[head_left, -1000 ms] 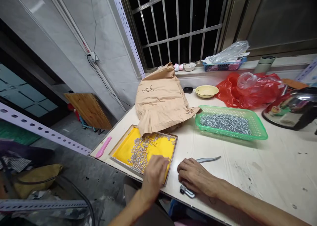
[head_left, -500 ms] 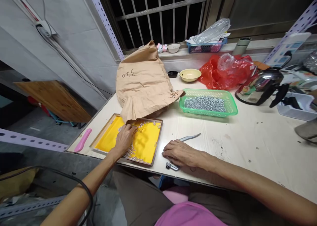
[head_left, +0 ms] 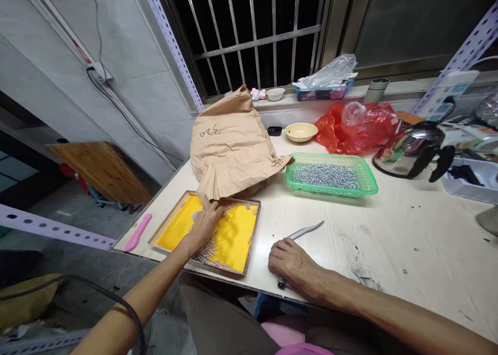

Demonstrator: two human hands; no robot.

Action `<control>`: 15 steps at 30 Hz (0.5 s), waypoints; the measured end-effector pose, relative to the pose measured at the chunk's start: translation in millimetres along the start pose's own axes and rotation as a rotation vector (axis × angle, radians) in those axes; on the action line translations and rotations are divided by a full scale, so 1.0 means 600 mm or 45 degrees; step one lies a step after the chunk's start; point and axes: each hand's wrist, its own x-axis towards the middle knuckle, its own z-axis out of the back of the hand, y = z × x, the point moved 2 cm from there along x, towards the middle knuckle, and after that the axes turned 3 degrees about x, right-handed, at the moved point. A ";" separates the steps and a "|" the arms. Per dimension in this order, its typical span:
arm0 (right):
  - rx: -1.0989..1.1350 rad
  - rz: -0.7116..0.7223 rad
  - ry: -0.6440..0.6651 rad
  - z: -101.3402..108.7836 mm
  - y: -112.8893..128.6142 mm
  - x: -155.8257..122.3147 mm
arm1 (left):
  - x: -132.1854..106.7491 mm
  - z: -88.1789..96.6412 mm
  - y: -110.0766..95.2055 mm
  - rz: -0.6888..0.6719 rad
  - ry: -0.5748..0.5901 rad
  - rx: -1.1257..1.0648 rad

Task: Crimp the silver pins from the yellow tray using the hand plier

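Observation:
My left hand (head_left: pixel 205 224) lies palm down in a shallow tray with a yellow lining (head_left: pixel 237 236), fingers spread over several small metal pins (head_left: pixel 208 251) near the mouth of a brown paper sack (head_left: pixel 231 142). My right hand (head_left: pixel 292 264) rests on the pale table (head_left: pixel 389 241) near its front edge, fingers curled over a small metal tool (head_left: pixel 280 283) of which only the end shows. A pair of metal tweezers (head_left: pixel 305 231) lies just beyond that hand.
A green basket of metal pins (head_left: pixel 330 174) stands mid-table. Behind it are a yellow bowl (head_left: pixel 300 131), a red plastic bag (head_left: pixel 356 127) and a steel kettle (head_left: pixel 412 147). A pink tool (head_left: pixel 138 232) lies at the table's left corner.
My left hand has moved from the tray's near edge up to the sack's mouth. The right hand has slid a little over the small metal tool. The view has swung right.

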 end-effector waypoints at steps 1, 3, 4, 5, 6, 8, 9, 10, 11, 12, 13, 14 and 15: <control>0.053 -0.001 -0.080 -0.005 0.000 0.002 | -0.001 -0.001 0.000 -0.027 -0.007 0.012; 0.188 0.001 -0.253 -0.004 0.000 0.005 | -0.004 -0.002 0.001 -0.074 -0.018 0.031; 0.241 0.003 -0.334 0.003 0.001 0.007 | -0.004 -0.003 0.002 -0.091 -0.023 0.030; 0.270 0.006 -0.414 0.015 -0.001 0.007 | -0.004 -0.004 0.002 -0.101 -0.026 0.019; 0.270 0.003 -0.496 0.032 -0.004 0.007 | -0.004 -0.004 0.003 -0.107 -0.028 0.004; 0.199 -0.030 -0.662 0.077 -0.020 0.001 | -0.002 -0.005 0.005 -0.109 -0.031 -0.033; 0.139 -0.063 -0.740 0.103 -0.034 -0.004 | -0.001 -0.005 0.005 -0.105 -0.035 -0.048; 0.061 -0.117 -0.794 0.131 -0.052 -0.010 | 0.001 -0.006 0.006 -0.099 -0.039 -0.057; -0.025 -0.183 -0.840 0.158 -0.075 -0.016 | 0.003 -0.007 0.006 -0.089 -0.043 -0.064; -0.121 -0.253 -0.861 0.185 -0.101 -0.022 | 0.004 -0.007 0.007 -0.074 -0.048 -0.072; -0.223 -0.323 -0.868 0.209 -0.129 -0.028 | 0.006 -0.008 0.006 -0.055 -0.054 -0.081; -0.316 -0.388 -0.858 0.231 -0.157 -0.033 | 0.006 -0.009 0.006 -0.034 -0.060 -0.089; -0.403 -0.458 -0.839 0.249 -0.185 -0.038 | 0.007 -0.009 0.005 -0.011 -0.067 -0.097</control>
